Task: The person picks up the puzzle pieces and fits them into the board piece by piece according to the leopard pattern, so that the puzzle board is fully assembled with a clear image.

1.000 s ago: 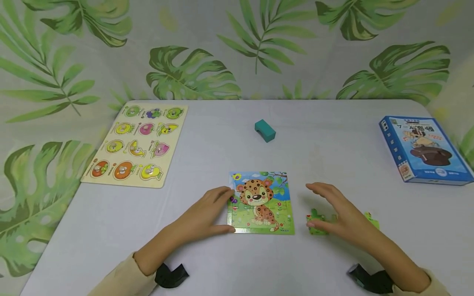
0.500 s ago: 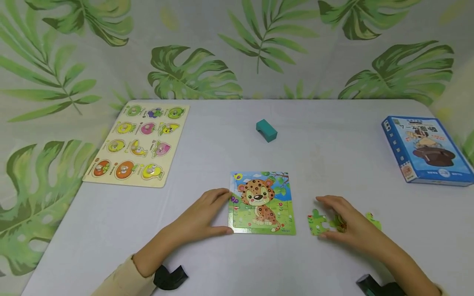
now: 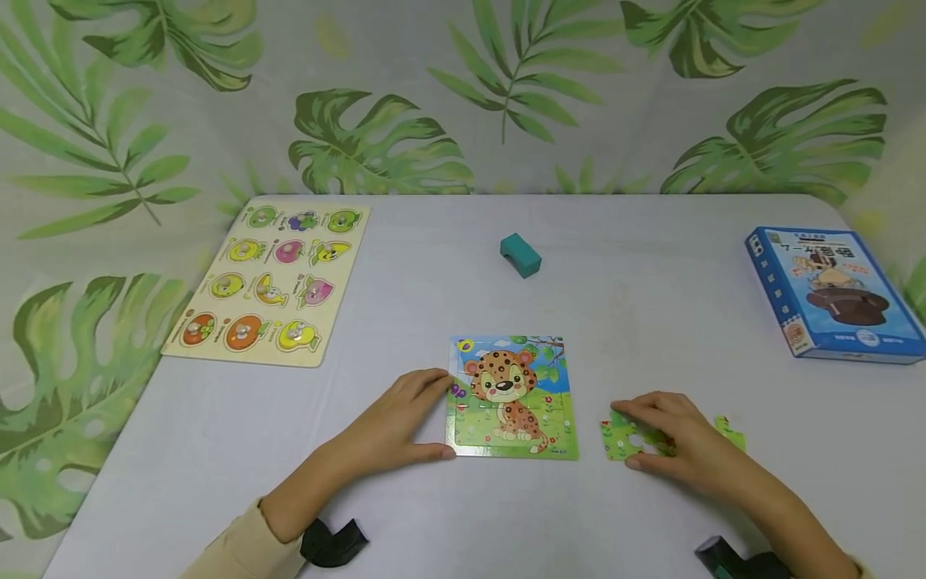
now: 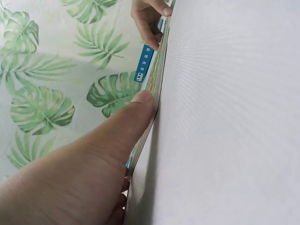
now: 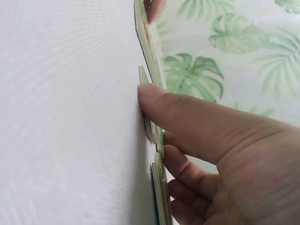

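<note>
Green and dotted with tiny flowers, one leopard puzzle piece [image 3: 615,441] sits low, right of the middle. The right hand [image 3: 687,436] has closed in: its thumb and first finger pinch that piece, but a second ago they were wide apart. So the loose pieces [image 3: 732,437] seem to matter most now. The left hand [image 3: 383,422], fingers spread, touches the left edge of the filled-in leopard puzzle [image 3: 510,402], lower middle. Farther out are a teal block [image 3: 521,256], top middle, fruit peg puzzle [image 3: 289,310], upper left, and blue box [image 3: 842,297], upper right
</note>
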Tool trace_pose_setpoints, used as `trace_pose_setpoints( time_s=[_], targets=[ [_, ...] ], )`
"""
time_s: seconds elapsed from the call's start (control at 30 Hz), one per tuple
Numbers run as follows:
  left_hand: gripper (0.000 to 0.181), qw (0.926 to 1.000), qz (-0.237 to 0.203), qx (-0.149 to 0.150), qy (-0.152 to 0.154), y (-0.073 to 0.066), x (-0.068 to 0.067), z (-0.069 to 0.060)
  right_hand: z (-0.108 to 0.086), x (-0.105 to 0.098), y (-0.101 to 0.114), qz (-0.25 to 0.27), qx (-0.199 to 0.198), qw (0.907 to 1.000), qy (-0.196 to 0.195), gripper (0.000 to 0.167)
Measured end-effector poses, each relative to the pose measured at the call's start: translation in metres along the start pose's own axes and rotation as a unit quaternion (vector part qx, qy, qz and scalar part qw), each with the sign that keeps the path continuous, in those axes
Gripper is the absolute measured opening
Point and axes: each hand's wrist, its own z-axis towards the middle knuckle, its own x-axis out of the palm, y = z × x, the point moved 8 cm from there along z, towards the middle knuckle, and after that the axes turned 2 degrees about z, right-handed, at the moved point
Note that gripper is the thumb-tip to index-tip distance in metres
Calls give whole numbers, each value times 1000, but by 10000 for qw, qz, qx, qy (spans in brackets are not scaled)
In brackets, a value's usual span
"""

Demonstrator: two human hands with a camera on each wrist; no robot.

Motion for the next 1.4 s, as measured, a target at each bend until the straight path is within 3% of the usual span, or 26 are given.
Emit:
trace_pose_setpoints(
  time_s=[0.23, 0.43, 0.73, 0.97, 1.23, 1.4],
  targets=[
    [88, 10000, -10, -63, 62, 0, 1, 0, 1, -1, 7, -112, -87, 9998, -160, 56],
    [88, 10000, 34, -50, 47, -2, 1, 1, 3, -8, 16, -125, -208, 9983, -522, 56],
    [79, 9996, 226, -97, -111, -10, -1, -5, 20, -11, 65, 248, -712, 9939, -810, 59],
    [72, 9985, 379, 178, -341, -16, -1, -9, 47, 8, 97, 749, -1037, 9886, -799, 61],
    [68, 9964, 468, 438, -548, -16, -3, -11, 77, 44, 108, 596, -978, 9928, -360, 63],
    [65, 9966, 409, 520, -488, -17, -3, -11, 85, 61, 109, 462, -1079, 9929, -209, 59]
  ],
)
